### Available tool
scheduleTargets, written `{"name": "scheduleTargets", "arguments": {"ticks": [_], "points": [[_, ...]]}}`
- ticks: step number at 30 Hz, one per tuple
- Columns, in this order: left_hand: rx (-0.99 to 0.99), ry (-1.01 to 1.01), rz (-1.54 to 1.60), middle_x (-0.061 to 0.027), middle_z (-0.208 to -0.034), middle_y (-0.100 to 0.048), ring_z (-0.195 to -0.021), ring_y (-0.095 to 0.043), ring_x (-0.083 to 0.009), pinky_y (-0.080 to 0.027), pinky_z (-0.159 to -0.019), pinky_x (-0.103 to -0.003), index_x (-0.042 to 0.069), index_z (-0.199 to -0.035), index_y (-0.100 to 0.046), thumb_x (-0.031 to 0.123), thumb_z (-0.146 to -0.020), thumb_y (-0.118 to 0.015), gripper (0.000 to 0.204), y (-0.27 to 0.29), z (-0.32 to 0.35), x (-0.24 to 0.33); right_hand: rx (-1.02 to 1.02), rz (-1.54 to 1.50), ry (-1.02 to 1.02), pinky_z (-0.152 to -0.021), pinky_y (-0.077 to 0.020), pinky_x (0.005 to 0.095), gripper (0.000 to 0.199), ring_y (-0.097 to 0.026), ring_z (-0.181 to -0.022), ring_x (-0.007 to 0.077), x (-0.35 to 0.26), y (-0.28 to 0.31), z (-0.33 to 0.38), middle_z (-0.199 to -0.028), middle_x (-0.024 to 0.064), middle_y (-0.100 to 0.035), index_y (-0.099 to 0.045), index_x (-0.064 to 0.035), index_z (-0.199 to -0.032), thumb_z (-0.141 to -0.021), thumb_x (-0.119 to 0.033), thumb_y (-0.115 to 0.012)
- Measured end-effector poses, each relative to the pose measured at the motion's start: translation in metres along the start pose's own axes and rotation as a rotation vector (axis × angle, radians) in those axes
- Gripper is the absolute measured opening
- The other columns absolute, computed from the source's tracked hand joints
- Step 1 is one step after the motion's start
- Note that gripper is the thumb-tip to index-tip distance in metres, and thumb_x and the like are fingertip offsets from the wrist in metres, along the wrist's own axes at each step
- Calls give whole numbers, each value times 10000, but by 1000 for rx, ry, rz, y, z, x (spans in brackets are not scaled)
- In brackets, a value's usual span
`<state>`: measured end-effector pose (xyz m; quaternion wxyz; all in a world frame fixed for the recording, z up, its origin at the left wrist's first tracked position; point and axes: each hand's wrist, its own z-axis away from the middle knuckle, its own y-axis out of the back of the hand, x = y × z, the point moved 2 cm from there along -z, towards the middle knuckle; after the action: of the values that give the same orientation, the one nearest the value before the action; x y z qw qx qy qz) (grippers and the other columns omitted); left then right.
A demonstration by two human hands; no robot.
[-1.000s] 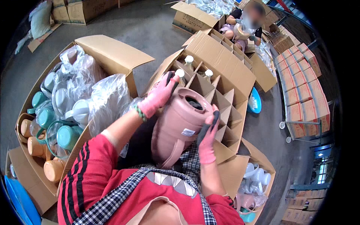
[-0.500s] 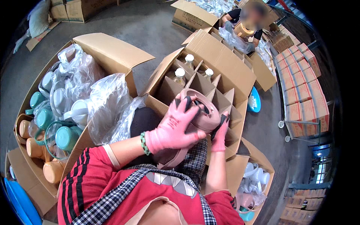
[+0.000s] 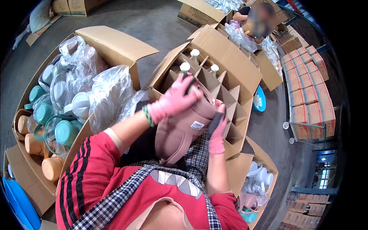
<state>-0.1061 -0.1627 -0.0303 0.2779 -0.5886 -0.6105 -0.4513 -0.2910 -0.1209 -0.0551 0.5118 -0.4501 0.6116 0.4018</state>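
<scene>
A mauve plastic thermos jug casing rests tilted against my lap, its upper end leaning away from me over the divided carton. It has a curved handle on the near side and a small white label. My left hand, in a pink glove with black fingertips, grips the upper left of the jug. My right hand, gloved alike, holds the upper right side. My left fingers partly cover the jug's end. Just beyond, white-capped clear bottles stand in cells of the divided carton.
At left, an open carton holds teal, orange and white jug parts and plastic bags. Another carton with white parts sits lower right. A blue basin stands right of the divided carton. A co-worker handles something at the far side.
The jug has turned and tipped so its open end no longer faces up toward me and its label shows. My left hand shifted slightly up and left; my right hand moved lower.
</scene>
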Motion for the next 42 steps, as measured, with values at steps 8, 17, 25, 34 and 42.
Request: {"name": "scheduleTargets", "arguments": {"ticks": [8, 17, 25, 34, 42], "points": [[-25, -620, -576, -172, -1191, -410, -1095, -379, -395, -320, -903, -513, 97, -1093, -500, 242, -455, -722, 691, 47, 12, 68, 10, -131, 449, -952, -312, 339, 720, -398, -1110, 198, -107, -19, 15, -1157, 85, -406, -372, -7, -1161, -777, -612, -440], [283, 91, 365, -51, -896, -568, -849, -506, -101, -423, -747, -244, -20, -996, -514, 188, -584, -756, 521, 57, 34, 77, -402, 1005, 717, -881, -378, 419, 828, -433, -1059, 370, -105, -56, 26, -1215, 225, -380, -317, -26, -1257, -566, -214, -732], [334, 82, 447, -77, -945, -558, -867, -527, -131, -429, -778, -272, -21, -1027, -508, 197, -567, -781, 578, 44, 46, 70, -228, 637, 632, -779, -430, 363, 738, -538, -845, 321, -118, -67, 18, -951, 181, -526, -345, 43, -1193, -662, -323, -703], [354, 58, 514, -63, -944, -564, -876, -517, -125, -419, -799, -278, -10, -1042, -507, 201, -602, -751, 545, 24, -2, 37, -784, -458, -406, -549, -459, 288, 704, -566, -689, 191, -89, -42, -38, -858, 107, -576, -474, -12, -1072, -838, -620, -210], [787, 431, 1637, -35, -1164, -502, -1051, -476, -162, -366, -927, -303, 73, -1165, -463, 263, -889, -436, 336, 9, -22, -106, -338, 498, -316, -464, -424, 194, 376, -551, -517, 112, -60, -10, -120, -669, 60, -577, -551, -9, -915, -855, -374, -486]]}}
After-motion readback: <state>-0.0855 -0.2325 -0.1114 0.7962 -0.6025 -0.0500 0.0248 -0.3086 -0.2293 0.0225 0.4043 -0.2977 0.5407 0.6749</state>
